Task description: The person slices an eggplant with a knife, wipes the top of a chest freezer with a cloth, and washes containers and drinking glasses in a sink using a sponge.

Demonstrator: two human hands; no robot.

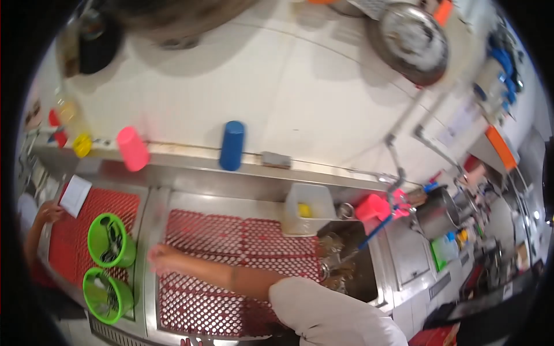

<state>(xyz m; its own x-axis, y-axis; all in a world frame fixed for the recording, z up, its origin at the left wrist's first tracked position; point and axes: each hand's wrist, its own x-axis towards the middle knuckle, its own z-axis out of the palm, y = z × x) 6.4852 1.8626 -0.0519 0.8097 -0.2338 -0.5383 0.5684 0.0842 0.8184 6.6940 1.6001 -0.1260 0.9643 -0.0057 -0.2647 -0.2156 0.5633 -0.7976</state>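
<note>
At the near edge, small reddish shapes may be the fingertips of the left hand [192,342]; whether it is open or closed, I cannot tell. The right hand [164,258] extends from a white sleeve [329,311] above or on the left part of a red perforated mat [231,300]. It is blurred, so I cannot tell whether it grips anything or touches the mat, which lies on the steel tabletop [153,311]. Left of this hand stand 2 green baskets [129,254] with cutlery inside. Right of the mat, a basin [366,277] holds clear glassware [330,245], and a translucent tub [297,225] stands by its corner. At far left, another person's hand [52,211] holds a white dish [75,196]. Farther back, a blue tumbler [232,147] and a pink tumbler [133,149] stand on the ledge [190,151], with a grey block [276,160] to their right.
</note>
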